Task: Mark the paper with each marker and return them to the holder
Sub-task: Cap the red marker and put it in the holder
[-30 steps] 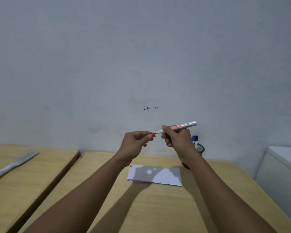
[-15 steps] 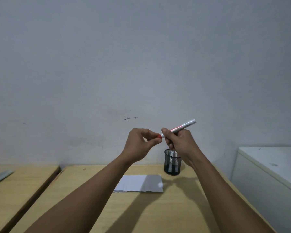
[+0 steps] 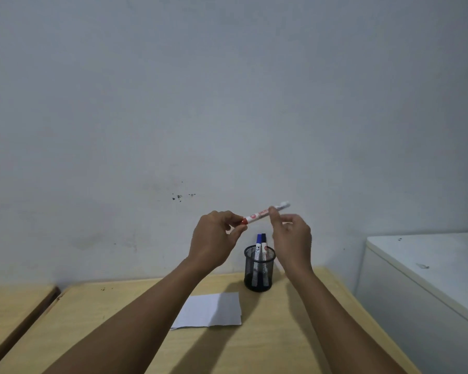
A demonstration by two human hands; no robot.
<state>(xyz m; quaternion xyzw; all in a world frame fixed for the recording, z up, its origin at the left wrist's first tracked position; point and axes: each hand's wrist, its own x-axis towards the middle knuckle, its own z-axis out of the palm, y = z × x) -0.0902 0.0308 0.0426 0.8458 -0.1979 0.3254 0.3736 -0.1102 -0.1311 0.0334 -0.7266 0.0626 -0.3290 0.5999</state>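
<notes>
I hold a white marker with a red cap (image 3: 262,214) in the air, above the holder. My left hand (image 3: 216,240) pinches its red-capped end. My right hand (image 3: 291,233) has its fingertips on the barrel near the other end. The cap sits on the marker. Below stands a black mesh holder (image 3: 259,269) with two markers, one blue-capped (image 3: 259,240) and one dark-capped (image 3: 264,238). A white sheet of paper (image 3: 210,310) lies flat on the wooden table (image 3: 254,346), front left of the holder.
A second wooden table (image 3: 8,309) stands to the left across a narrow gap. A white cabinet (image 3: 427,279) stands to the right of the table. A grey wall (image 3: 227,103) rises right behind the table.
The red cap went onto the marker's tip. My right hand slid along the barrel toward the far end. The view shifted, so the holder now shows fully.
</notes>
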